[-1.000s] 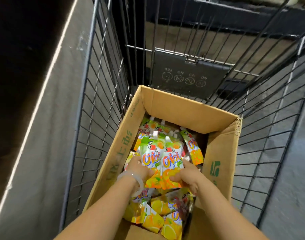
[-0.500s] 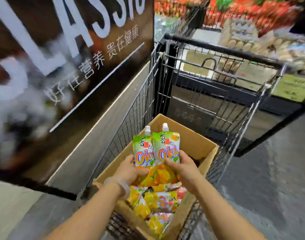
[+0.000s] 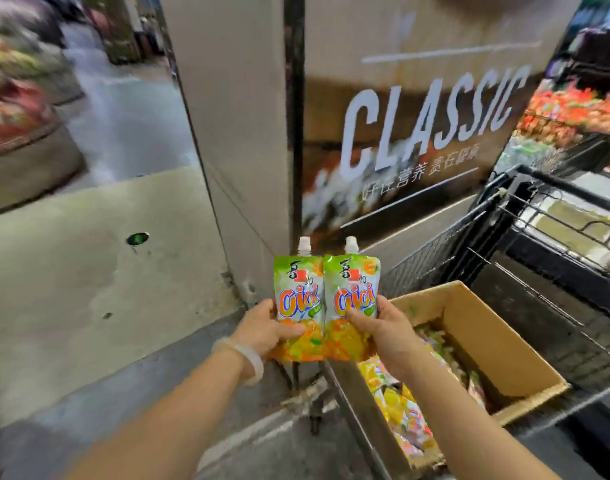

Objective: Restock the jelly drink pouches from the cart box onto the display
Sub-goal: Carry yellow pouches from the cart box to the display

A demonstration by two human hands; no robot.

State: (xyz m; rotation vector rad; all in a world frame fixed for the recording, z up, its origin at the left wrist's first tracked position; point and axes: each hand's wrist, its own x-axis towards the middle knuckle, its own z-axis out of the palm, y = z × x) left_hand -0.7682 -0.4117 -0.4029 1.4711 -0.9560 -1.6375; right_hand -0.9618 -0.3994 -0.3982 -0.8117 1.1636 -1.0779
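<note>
Two green-and-orange jelly drink pouches with white caps stand upright side by side in front of me. My left hand (image 3: 265,329) grips the lower edge of the left pouch (image 3: 298,299). My right hand (image 3: 383,329) grips the lower edge of the right pouch (image 3: 354,299). Both pouches are up in the air, left of the cardboard box (image 3: 504,344), which sits in the black wire cart (image 3: 539,244) at the lower right. More pouches (image 3: 404,410) lie loose inside the box. No display shelf shows near my hands.
A pillar (image 3: 234,133) with a "CLASSIC" poster (image 3: 428,116) stands right behind the pouches. Open concrete floor (image 3: 89,271) spreads to the left. Blurred produce displays show at the far left (image 3: 12,109) and upper right (image 3: 573,116).
Both hands lifted the two pouches out of the box and carried them up and left. My view swung left, from the cart to the pillar and floor.
</note>
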